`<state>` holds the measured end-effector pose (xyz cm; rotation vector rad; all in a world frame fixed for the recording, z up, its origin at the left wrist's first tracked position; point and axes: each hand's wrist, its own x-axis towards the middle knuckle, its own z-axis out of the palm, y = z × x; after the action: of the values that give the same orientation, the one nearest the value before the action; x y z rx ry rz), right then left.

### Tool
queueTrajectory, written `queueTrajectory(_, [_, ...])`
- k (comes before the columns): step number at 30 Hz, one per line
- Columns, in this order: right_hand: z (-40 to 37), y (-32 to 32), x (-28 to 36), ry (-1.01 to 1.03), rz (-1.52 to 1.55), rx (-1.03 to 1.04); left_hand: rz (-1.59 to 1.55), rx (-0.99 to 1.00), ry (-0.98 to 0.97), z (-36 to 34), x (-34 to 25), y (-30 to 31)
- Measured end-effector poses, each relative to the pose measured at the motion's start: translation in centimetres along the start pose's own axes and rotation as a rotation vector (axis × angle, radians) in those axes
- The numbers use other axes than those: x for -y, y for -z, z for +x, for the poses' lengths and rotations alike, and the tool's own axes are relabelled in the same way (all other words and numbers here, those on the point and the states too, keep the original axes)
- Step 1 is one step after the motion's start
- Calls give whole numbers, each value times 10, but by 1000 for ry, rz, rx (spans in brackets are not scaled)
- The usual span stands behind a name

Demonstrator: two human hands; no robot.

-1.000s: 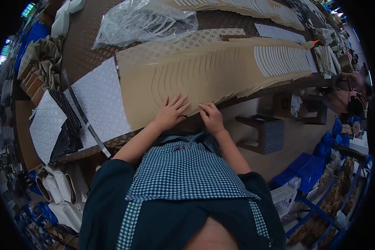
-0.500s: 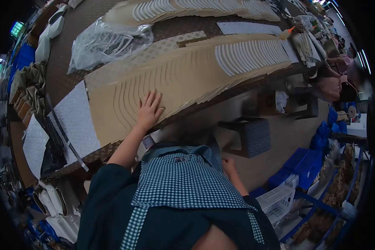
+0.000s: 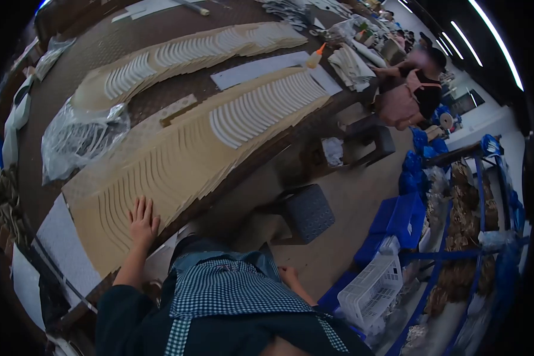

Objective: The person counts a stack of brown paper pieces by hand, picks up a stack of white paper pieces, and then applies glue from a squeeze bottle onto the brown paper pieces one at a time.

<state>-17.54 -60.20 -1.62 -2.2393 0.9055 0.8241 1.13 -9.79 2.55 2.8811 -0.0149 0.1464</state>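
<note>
My left hand [image 3: 142, 223] lies flat, fingers spread, on the near edge of a long row of overlapping tan sheets [image 3: 178, 155]. Dark curved lines mark the sheets near it, and white curved strips [image 3: 267, 110] lie on those farther right. At my right side, beside the checked apron [image 3: 237, 285], is my right hand [image 3: 289, 276], small in view, with its fingers too unclear to tell what they hold. A clear plastic bag [image 3: 86, 139] of pale strips sits beyond the row.
A second row of sheets [image 3: 202, 47] lies farther back, near a glue bottle [image 3: 315, 56]. A grey stool [image 3: 308, 213], blue bins [image 3: 397, 219] and a white basket [image 3: 371, 291] stand right of the table. A person in a pink apron [image 3: 402, 101] stands at the far right.
The view has swung to the right, so the table and sheets appear farther left and the person and shelving show more. My left hand is still flat on the sheets.
</note>
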Motion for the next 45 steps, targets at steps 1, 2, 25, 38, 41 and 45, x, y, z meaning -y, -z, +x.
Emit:
queueTrajectory(1, [0,-1,0,15,1,-20,-17,2,-5,-1,0,0])
queueTrajectory(2, [1,-4,2,31,-2,-36,-32,5,-6,0,1,1])
queueTrajectory(25, [94,9,125,182,96,-48,-181,-75,38,124,-49,-16])
queueTrajectory(38, [187,138,74,169,-43,-70,-4,-72,198,130,-62,-42])
queueTrajectory(41, [217,168,77,210,-98,-78,-4,-47,217,131,-50,-48])
queueTrajectory(45, [255,195,97,282,-166,-76,-40,-102,235,133,-52,-51])
